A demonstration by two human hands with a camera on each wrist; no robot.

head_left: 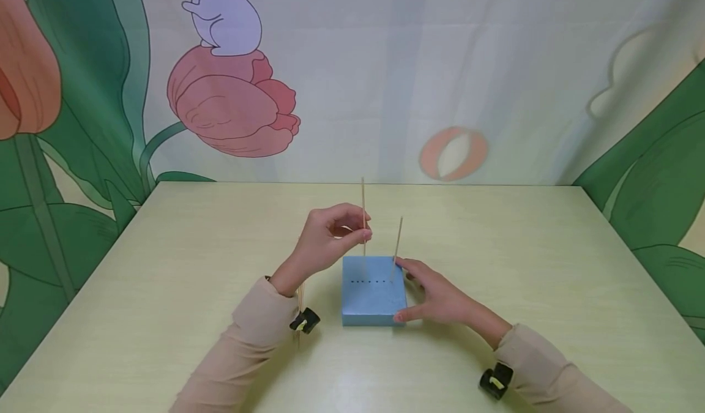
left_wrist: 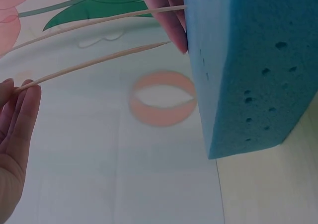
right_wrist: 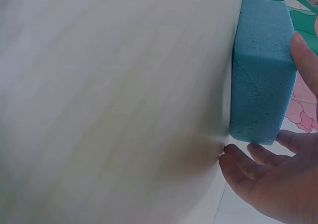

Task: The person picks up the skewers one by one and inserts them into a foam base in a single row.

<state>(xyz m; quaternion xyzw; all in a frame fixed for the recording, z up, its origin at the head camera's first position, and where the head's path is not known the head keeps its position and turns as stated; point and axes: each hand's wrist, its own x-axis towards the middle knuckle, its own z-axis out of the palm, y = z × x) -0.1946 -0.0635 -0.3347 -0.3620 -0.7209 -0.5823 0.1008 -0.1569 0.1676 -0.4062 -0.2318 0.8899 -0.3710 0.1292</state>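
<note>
A blue foam block (head_left: 371,303) lies on the table, a row of small dark holes across its top. One thin wooden skewer (head_left: 399,237) stands in it near the right end of the row, leaning slightly. My left hand (head_left: 325,238) pinches a second skewer (head_left: 363,196) between thumb and fingertips, nearly upright above the block. In the left wrist view, the pointed tip of that held skewer (left_wrist: 99,61) shows a little apart from the block's holed face. My right hand (head_left: 437,297) grips the block's right side, thumb at the front corner and fingers toward the back.
Several loose skewers (head_left: 300,293) lie on the table, partly hidden under the left wrist. The pale wooden table (head_left: 193,235) ends at a printed curtain (head_left: 352,95) behind. More holes dot another side of the block in the left wrist view.
</note>
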